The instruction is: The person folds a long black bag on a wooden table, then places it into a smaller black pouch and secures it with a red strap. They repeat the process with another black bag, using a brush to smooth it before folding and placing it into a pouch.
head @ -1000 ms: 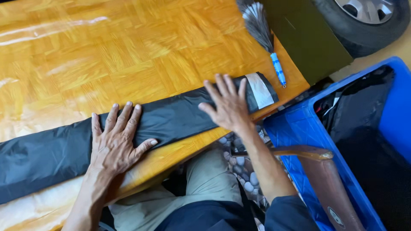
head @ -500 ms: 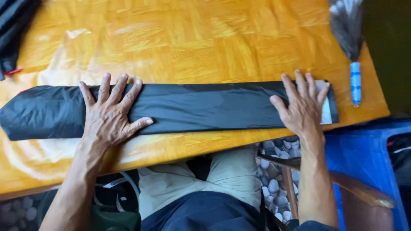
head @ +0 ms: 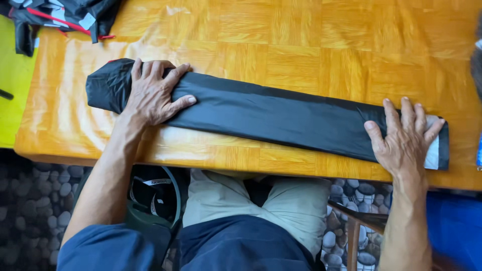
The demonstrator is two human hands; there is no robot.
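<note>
A long strip of folded black fabric (head: 271,116) lies across the near part of the wooden table (head: 311,45). My left hand (head: 153,93) presses flat on the fabric close to its left end, fingers spread. Over at the fabric's right end, my right hand (head: 404,138) lies flat with fingers apart, next to a white label (head: 433,150). Neither hand grips anything.
A bundle of black fabric with red trim (head: 65,17) sits at the table's far left corner. A yellow-green surface (head: 12,90) lies left of the table. A blue container (head: 454,231) stands at lower right. Under the table is pebble-patterned floor (head: 30,195).
The view has shifted, so the fabric's left end now shows fully. My left hand slid toward that end. My right hand stays pressed at the right end.
</note>
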